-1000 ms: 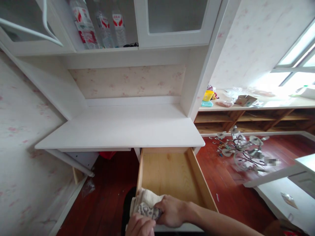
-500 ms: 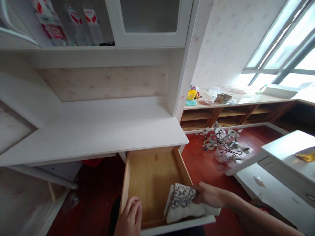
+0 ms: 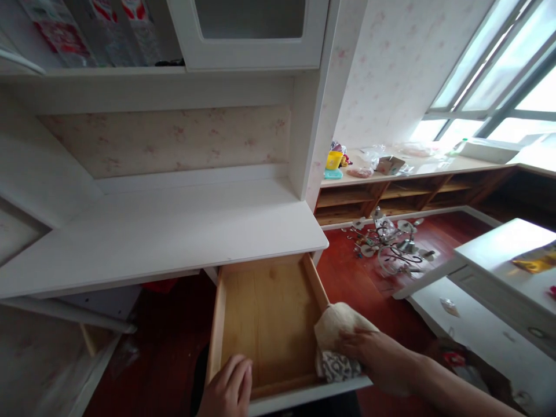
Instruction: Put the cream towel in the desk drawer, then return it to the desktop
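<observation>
A pulled-out wooden drawer [image 3: 267,324] shows a bare bottom under the white desk. At its near left corner, my left hand [image 3: 230,385] has its fingers curled together over the drawer's edge. My right hand [image 3: 365,344], slightly blurred, grips a cream cloth [image 3: 339,324] with a dark-patterned part hanging lower. The cloth lies bunched over the drawer's right side wall near the front, and some of the right fingers are hard to make out against it.
The white desktop [image 3: 186,226] overhangs the drawer. Above is a cabinet with plastic bottles [image 3: 141,35]. A dismantled chandelier [image 3: 391,243] lies on the red floor to the right, near a white cabinet [image 3: 499,278]. Low wooden shelves [image 3: 391,194] run beneath the window.
My right hand has shifted the cloth rightward, from inside the drawer's front right corner onto its right side wall; its plain side now faces up. My left hand stays at the left corner.
</observation>
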Available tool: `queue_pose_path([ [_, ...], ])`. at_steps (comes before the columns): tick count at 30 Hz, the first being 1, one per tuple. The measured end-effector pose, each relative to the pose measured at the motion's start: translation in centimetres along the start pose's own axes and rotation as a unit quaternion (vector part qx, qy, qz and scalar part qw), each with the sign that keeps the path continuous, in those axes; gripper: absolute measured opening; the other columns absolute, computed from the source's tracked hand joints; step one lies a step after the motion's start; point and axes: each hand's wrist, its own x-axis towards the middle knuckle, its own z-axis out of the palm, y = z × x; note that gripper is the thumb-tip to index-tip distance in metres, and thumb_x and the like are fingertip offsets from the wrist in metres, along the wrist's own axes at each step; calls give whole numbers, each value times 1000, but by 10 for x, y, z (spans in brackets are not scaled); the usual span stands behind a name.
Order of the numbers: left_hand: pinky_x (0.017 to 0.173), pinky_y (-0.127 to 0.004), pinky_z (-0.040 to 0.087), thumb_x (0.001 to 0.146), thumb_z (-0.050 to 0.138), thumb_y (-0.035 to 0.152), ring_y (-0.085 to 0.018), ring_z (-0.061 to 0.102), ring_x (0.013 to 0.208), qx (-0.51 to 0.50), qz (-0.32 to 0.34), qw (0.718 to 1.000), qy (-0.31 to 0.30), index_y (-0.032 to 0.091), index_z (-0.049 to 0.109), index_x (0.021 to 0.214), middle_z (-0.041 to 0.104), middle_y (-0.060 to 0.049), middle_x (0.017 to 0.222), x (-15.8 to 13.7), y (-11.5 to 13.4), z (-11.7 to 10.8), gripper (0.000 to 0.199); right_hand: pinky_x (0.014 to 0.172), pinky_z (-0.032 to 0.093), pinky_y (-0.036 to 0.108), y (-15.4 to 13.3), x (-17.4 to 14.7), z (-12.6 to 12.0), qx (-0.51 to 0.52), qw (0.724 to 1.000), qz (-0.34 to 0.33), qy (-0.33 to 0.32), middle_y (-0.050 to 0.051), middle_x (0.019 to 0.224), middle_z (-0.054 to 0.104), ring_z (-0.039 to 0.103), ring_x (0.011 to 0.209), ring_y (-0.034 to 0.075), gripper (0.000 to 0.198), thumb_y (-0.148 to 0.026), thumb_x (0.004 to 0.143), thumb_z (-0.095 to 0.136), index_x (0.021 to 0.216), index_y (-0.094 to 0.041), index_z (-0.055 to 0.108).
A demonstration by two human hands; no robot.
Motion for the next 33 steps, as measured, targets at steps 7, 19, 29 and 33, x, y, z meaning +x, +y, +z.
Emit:
queue_pose_path([
  [7, 71, -19, 55, 97, 41, 25, -13, 70, 80, -2, 0, 1000, -2, 24, 65, 97, 72, -1, 90, 4, 2, -2, 24, 117, 26, 51, 18, 6, 10, 14, 997, -21, -70, 8, 144, 51, 38, 139, 28, 78, -10, 66, 54, 141, -26, 48],
  [19, 68, -20, 55, 97, 40, 24, -12, 69, 75, 12, -18, 999, -27, 23, 66, 95, 72, -2, 85, -1, 1, 2, 26, 114, 29, 48, 80, 122, -10, -214, 974, -26, 67, 6, 139, 58, 40, 138, 22, 43, -10, 93, 38, 125, -24, 62],
  [29, 66, -24, 51, 93, 45, 17, -13, 66, 68, 31, -9, 998, 48, 20, 64, 94, 70, -2, 78, 1, 8, -2, 19, 115, 24, 51, 76, 150, -25, -202, 977, -5, 73, 12, 135, 60, 39, 138, 29, 41, -11, 87, 44, 123, -17, 64],
  [33, 69, -24, 50, 93, 47, 16, -13, 66, 71, 20, -7, 999, 37, 20, 65, 97, 70, -2, 81, -1, 7, -2, 19, 116, 26, 50, 60, 108, -19, -118, 992, 0, 35, 10, 138, 58, 37, 139, 30, 60, -6, 74, 47, 132, -19, 58],
])
